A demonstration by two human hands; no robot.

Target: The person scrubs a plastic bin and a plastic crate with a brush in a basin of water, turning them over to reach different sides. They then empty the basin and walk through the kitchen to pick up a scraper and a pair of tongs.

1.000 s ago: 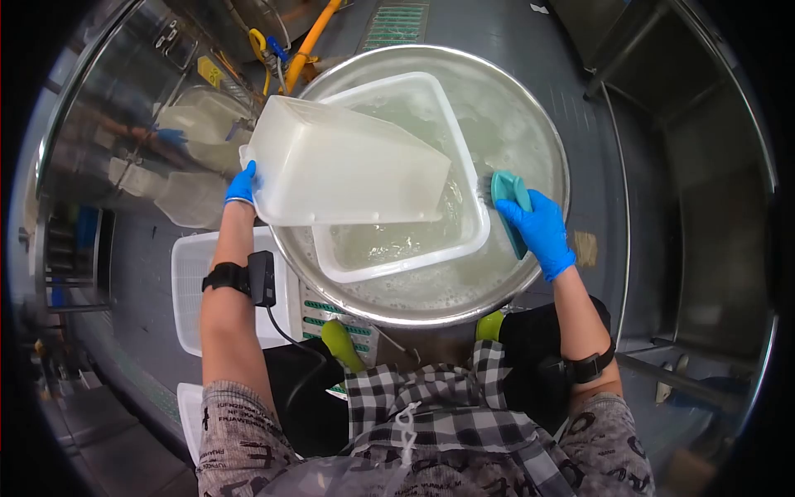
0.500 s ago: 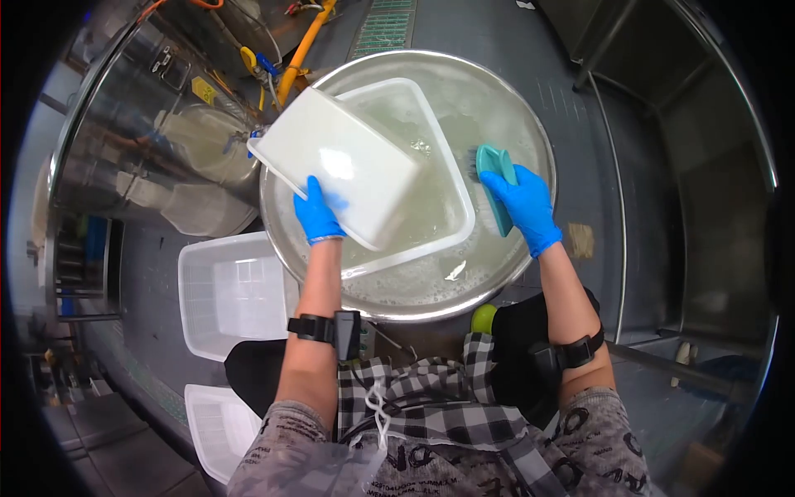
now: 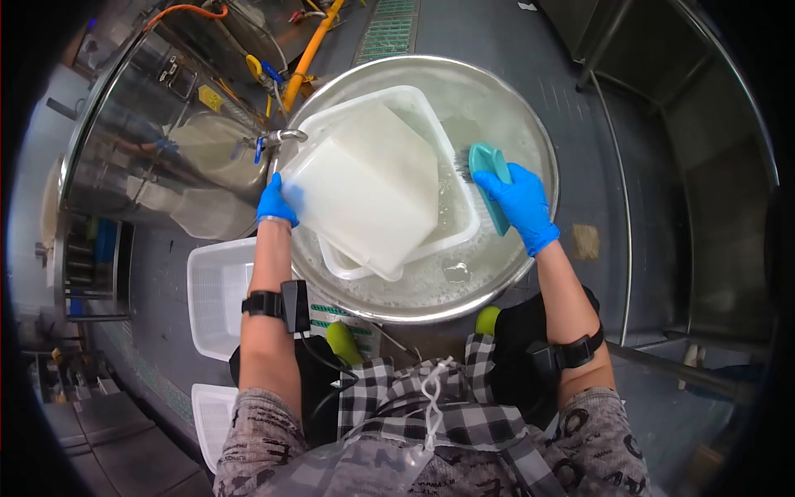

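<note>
My left hand point(image 3: 277, 203), in a blue glove, grips the left edge of a white plastic tub point(image 3: 373, 182). The tub is tilted, with its outer base and side turned up toward me. Under it a second white tub point(image 3: 474, 224) lies in the water, its rim showing. Both are within a large round metal basin point(image 3: 414, 316) of cloudy, sudsy water. On the right, my right hand point(image 3: 523, 207), also gloved, is closed round a teal scrubbing brush point(image 3: 489, 166). Its bristles face left, near the rim of the lower tub.
White basket-like tubs point(image 3: 217, 282) stand on the floor at lower left. A metal tap point(image 3: 286, 137) reaches over the basin's left rim beside a steel vessel point(image 3: 157, 91). A yellow pipe point(image 3: 308, 58) rises behind. Steel shelving point(image 3: 687, 182) stands right.
My left hand has moved left and slightly up with the held tub, which has turned to show more of its base and side. My right hand with the brush has barely moved.
</note>
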